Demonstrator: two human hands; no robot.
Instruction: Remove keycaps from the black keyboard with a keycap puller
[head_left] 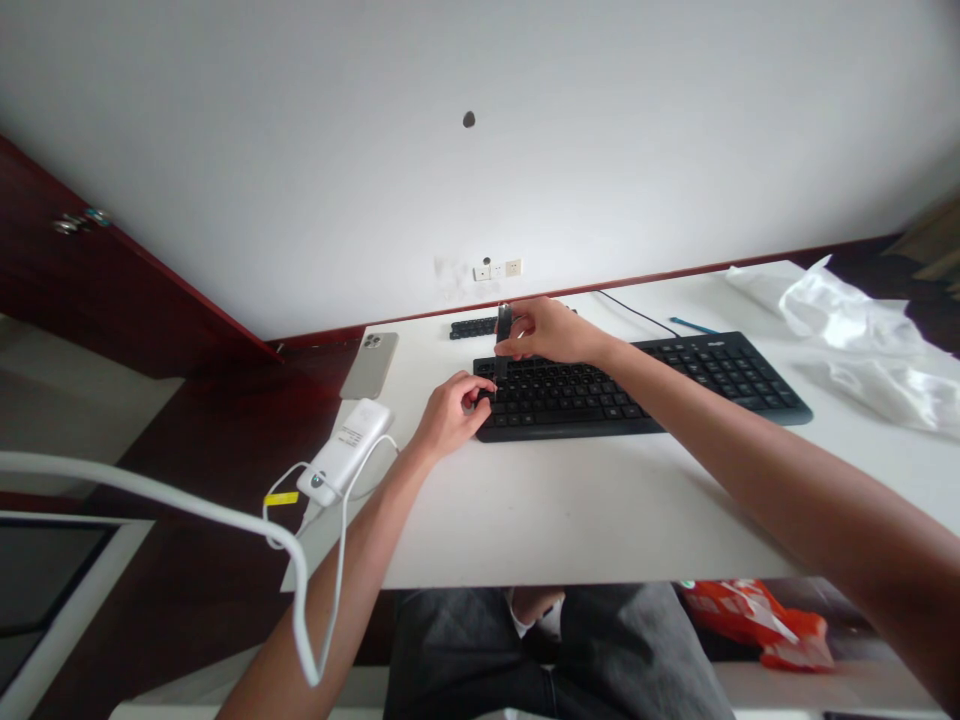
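Note:
A black keyboard (577,400) lies on the white table, its left end between my two hands. My right hand (544,330) grips a dark, slim, upright tool (503,325) above the keyboard's left part; its exact kind is unclear. The tool's thin lower end reaches down beside my left fingertips. My left hand (450,412) rests at the keyboard's left edge, thumb and forefinger pinched round a small black piece that looks like a keycap (485,396). Behind the keyboard sit several black keycaps (472,328) in a block, partly hidden by my right hand.
Left on the table (480,530) are a phone (370,365) and a white power bank (349,450) with a white cable (300,580) looping over my left forearm. A blue pen-like stick (694,326) lies behind the keyboard. White plastic wrapping (847,310) covers the right side.

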